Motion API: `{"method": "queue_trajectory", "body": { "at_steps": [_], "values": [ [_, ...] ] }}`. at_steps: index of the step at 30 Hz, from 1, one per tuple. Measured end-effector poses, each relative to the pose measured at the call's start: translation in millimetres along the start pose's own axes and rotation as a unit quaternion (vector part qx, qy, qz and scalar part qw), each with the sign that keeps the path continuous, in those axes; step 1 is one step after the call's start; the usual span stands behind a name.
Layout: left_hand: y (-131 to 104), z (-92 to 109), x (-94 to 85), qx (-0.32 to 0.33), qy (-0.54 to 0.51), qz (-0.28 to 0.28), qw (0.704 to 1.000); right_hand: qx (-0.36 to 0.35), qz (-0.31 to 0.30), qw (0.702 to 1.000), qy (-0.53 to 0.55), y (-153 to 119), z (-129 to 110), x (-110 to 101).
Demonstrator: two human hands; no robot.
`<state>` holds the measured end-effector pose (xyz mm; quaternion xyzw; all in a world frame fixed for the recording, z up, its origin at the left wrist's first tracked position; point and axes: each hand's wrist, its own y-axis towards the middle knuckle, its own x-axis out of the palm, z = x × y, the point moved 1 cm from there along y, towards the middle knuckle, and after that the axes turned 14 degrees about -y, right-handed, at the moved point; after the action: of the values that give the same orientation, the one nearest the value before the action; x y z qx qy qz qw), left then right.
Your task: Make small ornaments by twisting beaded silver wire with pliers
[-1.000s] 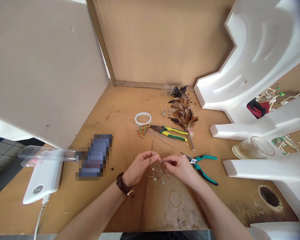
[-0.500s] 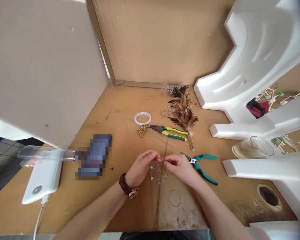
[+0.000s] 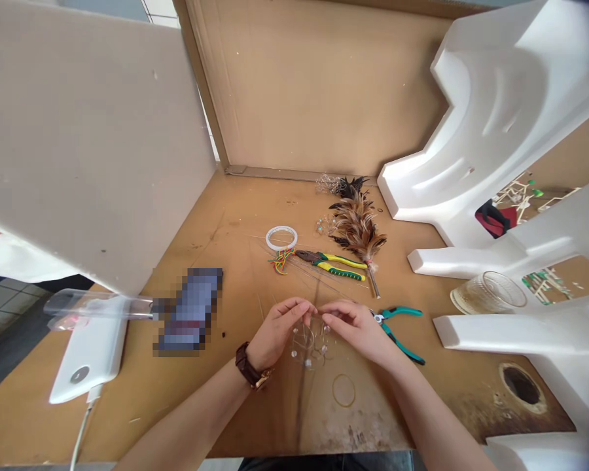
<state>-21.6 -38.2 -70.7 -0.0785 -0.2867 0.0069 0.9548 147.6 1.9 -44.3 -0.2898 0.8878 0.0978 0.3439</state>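
My left hand (image 3: pixel 285 330) and my right hand (image 3: pixel 352 327) meet over the middle of the table, fingertips pinched close together. Between them they hold a thin wire piece with clear beads (image 3: pixel 308 362), which hangs in a loose loop below the fingers. The exact spot they grip is too small to make out. Just right of my right hand lie teal-handled cutting pliers (image 3: pixel 401 332), jaws partly behind the fingers. Beyond the hands rest yellow-green pliers (image 3: pixel 341 266), a white ring-shaped roll (image 3: pixel 281 238) and a bundle of coloured threads (image 3: pixel 281 261).
A brown feather bundle (image 3: pixel 357 226) lies near the cardboard back wall (image 3: pixel 319 91). On the left are a blurred phone (image 3: pixel 191 311) and a white power bank (image 3: pixel 91 353) with a cable. White moulded plastic (image 3: pixel 476 333) and a glass (image 3: pixel 488 292) stand right. A yellow ring (image 3: pixel 343 390) lies in front.
The beaded wire piece has turned and now hangs as a wider loop beneath my fingers. Both hands stay pinched together in nearly the same place; the camera view has shifted slightly.
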Motion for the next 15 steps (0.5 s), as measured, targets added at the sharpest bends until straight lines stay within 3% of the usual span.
{"method": "queue_trajectory", "body": {
  "at_steps": [5,9,15],
  "values": [
    [-3.8,5.8,-1.7,0.003,-0.002,-0.013,1.0,0.045,0.09,0.987,-0.122,-27.2,21.2,-34.8],
    [-9.0,9.9,0.6,0.06,0.065,-0.05,0.995,0.056,0.111,0.971,-0.206,-53.7,32.5,-49.4],
    [-17.4,20.3,10.7,0.155,0.181,-0.139,0.961,0.018,0.124,0.975,-0.183,-64.4,-11.9,-31.1]
  ]
}}
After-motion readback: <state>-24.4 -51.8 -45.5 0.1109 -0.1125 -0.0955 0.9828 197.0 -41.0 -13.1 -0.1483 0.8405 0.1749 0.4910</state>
